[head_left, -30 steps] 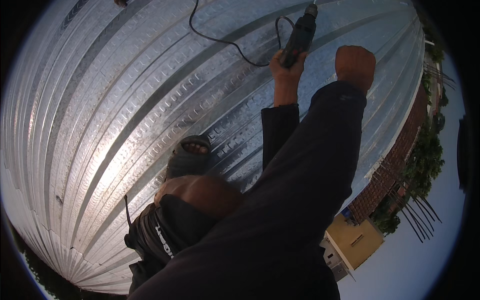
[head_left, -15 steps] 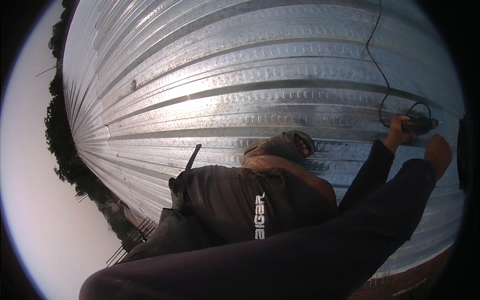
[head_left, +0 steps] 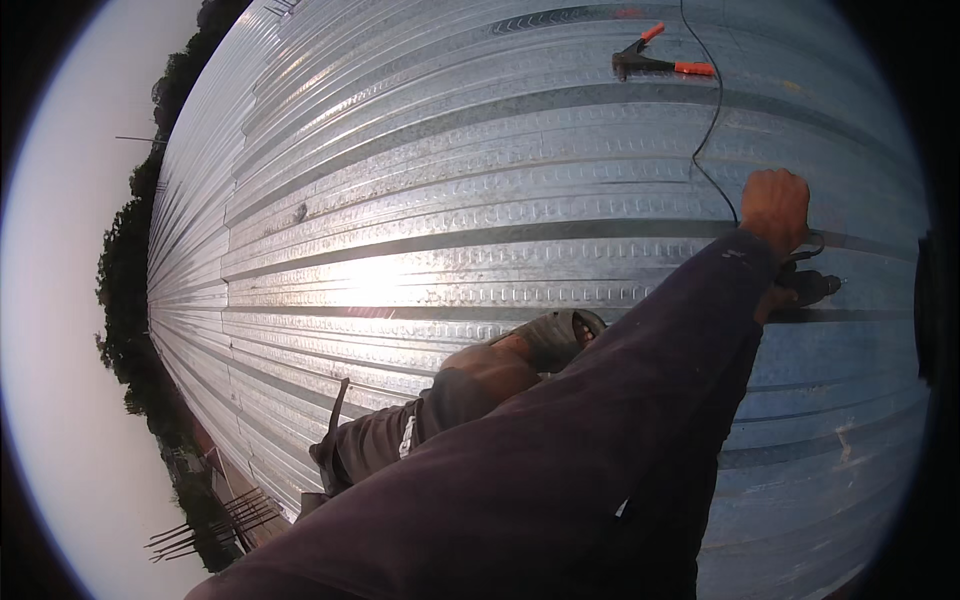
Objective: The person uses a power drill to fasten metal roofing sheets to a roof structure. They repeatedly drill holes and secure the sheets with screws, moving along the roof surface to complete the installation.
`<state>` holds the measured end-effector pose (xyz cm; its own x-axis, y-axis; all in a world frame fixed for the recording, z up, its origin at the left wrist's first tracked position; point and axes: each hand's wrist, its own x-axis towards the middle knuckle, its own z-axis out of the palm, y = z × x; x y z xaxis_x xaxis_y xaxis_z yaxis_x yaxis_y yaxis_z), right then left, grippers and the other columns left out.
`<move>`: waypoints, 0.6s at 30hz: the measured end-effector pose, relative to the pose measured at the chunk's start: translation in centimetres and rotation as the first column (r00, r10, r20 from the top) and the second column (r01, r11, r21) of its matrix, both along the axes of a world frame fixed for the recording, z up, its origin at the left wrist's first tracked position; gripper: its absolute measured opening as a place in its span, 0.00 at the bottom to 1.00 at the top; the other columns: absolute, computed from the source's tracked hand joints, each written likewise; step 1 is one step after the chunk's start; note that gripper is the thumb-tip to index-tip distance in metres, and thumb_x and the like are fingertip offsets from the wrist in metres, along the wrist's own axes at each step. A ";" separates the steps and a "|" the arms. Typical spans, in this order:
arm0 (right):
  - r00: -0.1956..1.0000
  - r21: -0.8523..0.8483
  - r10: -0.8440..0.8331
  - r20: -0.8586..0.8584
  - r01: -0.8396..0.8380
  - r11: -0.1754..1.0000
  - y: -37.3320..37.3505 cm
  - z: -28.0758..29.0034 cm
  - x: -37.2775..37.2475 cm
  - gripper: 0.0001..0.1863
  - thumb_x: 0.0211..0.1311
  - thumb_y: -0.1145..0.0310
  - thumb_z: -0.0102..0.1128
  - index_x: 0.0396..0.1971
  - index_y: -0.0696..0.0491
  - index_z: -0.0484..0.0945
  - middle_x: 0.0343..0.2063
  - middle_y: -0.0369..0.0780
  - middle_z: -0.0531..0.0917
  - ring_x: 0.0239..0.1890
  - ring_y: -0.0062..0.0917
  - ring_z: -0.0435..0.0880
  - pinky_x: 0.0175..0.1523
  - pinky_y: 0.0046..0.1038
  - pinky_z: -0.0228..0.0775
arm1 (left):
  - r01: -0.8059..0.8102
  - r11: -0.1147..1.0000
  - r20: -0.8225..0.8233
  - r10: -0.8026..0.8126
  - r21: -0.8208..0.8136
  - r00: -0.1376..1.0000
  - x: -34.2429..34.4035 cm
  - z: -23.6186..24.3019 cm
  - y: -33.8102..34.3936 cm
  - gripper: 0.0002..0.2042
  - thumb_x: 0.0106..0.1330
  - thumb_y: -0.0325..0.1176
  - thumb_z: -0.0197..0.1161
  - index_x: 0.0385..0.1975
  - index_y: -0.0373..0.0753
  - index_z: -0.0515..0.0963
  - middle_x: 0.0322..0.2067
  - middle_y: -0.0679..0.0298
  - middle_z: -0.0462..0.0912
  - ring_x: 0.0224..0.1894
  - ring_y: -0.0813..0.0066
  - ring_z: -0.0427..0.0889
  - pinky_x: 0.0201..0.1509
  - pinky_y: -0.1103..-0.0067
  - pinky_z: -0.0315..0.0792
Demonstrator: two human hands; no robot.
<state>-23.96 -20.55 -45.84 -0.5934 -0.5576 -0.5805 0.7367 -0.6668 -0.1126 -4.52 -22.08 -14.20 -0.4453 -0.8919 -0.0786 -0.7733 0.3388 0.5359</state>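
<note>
My left arm reaches from the lower left across the picture to my left hand (head_left: 776,200). That hand is closed, knuckles up, low over the ribbed metal roofing sheet (head_left: 480,130); whatever its fingers hold is hidden. Just below it, my right hand (head_left: 776,300) grips a dark drill (head_left: 816,288), mostly covered by my left sleeve. The drill lies close to the sheet, its tip pointing right. A thin black cable (head_left: 716,120) runs down from the top edge towards my left wrist.
A black hand tool with two spread orange handles (head_left: 665,62) lies on the sheet beside the cable. My bent leg and sandalled foot (head_left: 560,338) rest on the ribs. Trees (head_left: 130,280) and thin rods (head_left: 215,525) stand past the roof's left edge.
My left hand has moved up and left, from right of the drill to above it. My view has shifted, bringing the orange-handled tool into sight. The drill stays in my right hand.
</note>
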 end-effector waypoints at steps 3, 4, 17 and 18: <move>0.997 -0.156 -0.076 -0.030 0.070 0.985 -2.2 -5.3 -2.1 0.27 0.64 0.32 0.57 0.31 0.44 0.76 0.31 0.33 0.82 0.37 0.28 0.84 0.49 0.35 0.78 | -0.152 0.984 -0.054 0.147 -0.093 0.988 5.9 2.9 -4.5 0.15 0.61 0.38 0.58 0.32 0.33 0.86 0.31 0.48 0.87 0.40 0.50 0.88 0.46 0.63 0.80; 0.994 -0.115 -0.109 0.024 0.111 0.987 -2.4 -5.8 1.2 0.25 0.65 0.34 0.58 0.32 0.43 0.75 0.29 0.32 0.81 0.35 0.25 0.82 0.48 0.33 0.78 | -0.230 0.957 -0.167 0.201 -0.179 0.965 8.6 2.8 -5.4 0.17 0.61 0.42 0.60 0.38 0.36 0.87 0.32 0.48 0.88 0.41 0.51 0.88 0.48 0.62 0.79; 0.944 0.009 -0.107 0.313 0.110 0.994 2.2 3.1 6.3 0.21 0.66 0.40 0.62 0.38 0.43 0.74 0.40 0.30 0.80 0.46 0.26 0.82 0.55 0.37 0.77 | -0.469 0.883 -0.110 0.467 0.003 0.878 41.1 5.5 8.4 0.16 0.65 0.38 0.63 0.36 0.28 0.84 0.23 0.63 0.81 0.27 0.78 0.76 0.32 0.76 0.68; 0.951 -0.026 -0.098 0.292 0.110 0.994 1.3 3.9 5.7 0.22 0.66 0.40 0.62 0.39 0.44 0.74 0.42 0.31 0.81 0.47 0.27 0.82 0.56 0.39 0.78 | -0.489 0.872 -0.150 0.488 0.037 0.860 43.0 2.4 9.4 0.16 0.64 0.39 0.64 0.36 0.28 0.84 0.23 0.62 0.81 0.27 0.76 0.77 0.33 0.76 0.69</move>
<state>-18.24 -19.27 -41.97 -0.4588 -0.5293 -0.7137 0.6598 -0.7409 0.1252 38.51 -12.69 -11.84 0.0413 -0.9982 -0.0439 -0.7508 -0.0600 0.6578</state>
